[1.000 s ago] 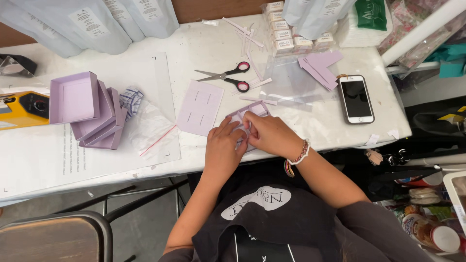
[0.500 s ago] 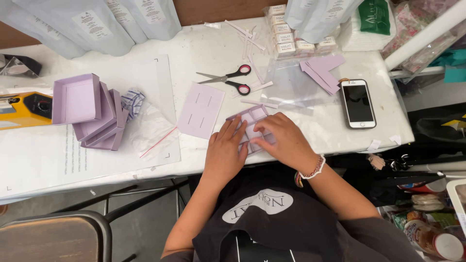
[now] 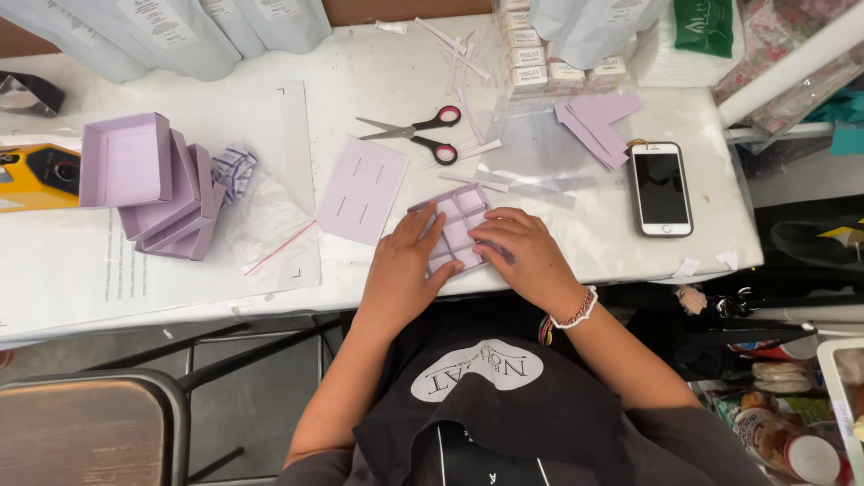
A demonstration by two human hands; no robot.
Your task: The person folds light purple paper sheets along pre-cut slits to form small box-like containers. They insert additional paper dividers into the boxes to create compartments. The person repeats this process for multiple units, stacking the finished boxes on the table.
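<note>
Both hands lay on a small lilac divider grid (image 3: pixel 454 232) at the near edge of the white tabletop (image 3: pixel 378 63). The left hand (image 3: pixel 402 268) rested flat with the fingers spread, and its grip was released, only pressing on the left side of the grid. The right hand (image 3: pixel 522 252) covered the right side of the grid, with the fingers bent down on the strips; it seemed to pinch one strip, but the view was poor there and I cannot tell if the grip was really closed. The grid itself sat between the two hands, touching both, with its far corner free. Just beyond the left hand lay a flat lilac card with slits (image 3: pixel 364 190). Further beyond, the scissors with red handles (image 3: pixel 423 133) lay open. Far to the left of the left hand stood a stack of lilac box trays (image 3: pixel 148 184), leaning on each other, and a clear plastic bag with a red line (image 3: pixel 270 229) lay between them and the card. To the right of the right hand a phone with a dark screen (image 3: pixel 661 188) lay face up, and beyond it some loose lilac card pieces (image 3: pixel 596 121).
</note>
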